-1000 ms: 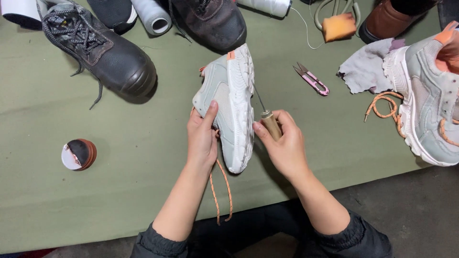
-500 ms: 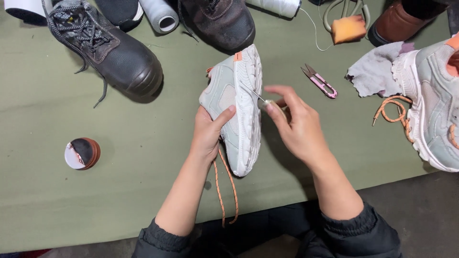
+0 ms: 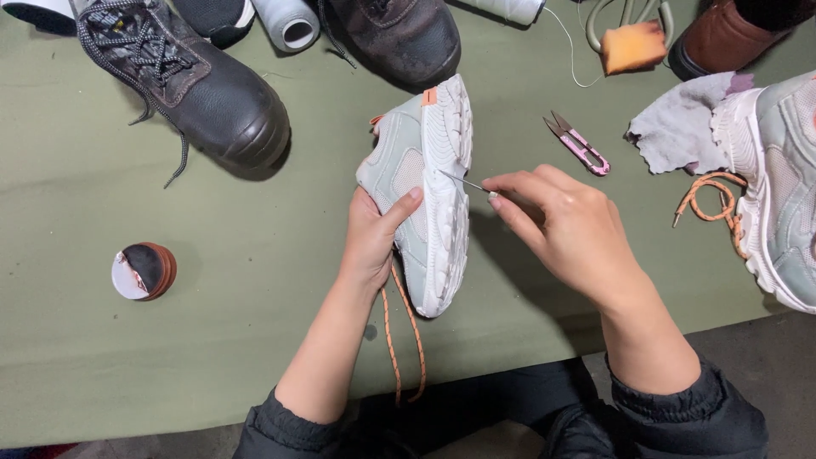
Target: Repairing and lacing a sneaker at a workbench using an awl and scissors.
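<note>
A pale grey-green sneaker (image 3: 406, 161) with a white ribbed sole and orange tabs lies on its side on the green table. My left hand (image 3: 374, 234) grips its upper from the near side, thumb on the mesh. My right hand (image 3: 565, 225) pinches a thin metal awl (image 3: 463, 180) whose tip touches the sole's edge; the handle is hidden in my palm. Orange laces (image 3: 399, 340) hang from the shoe toward me.
A black work boot (image 3: 191, 81) and a dark brown shoe (image 3: 399, 38) lie at the back. Pink thread snips (image 3: 578, 144), a grey cloth (image 3: 688, 132), the matching sneaker (image 3: 782, 187), an orange sponge (image 3: 633, 47), a thread spool (image 3: 285, 21) and a small round tin (image 3: 143, 270) surround the work.
My right hand has moved from beside the shoe's near end up to the sole's edge and turned the awl, so its point now rests against the sole. The shoe is tilted slightly more.
</note>
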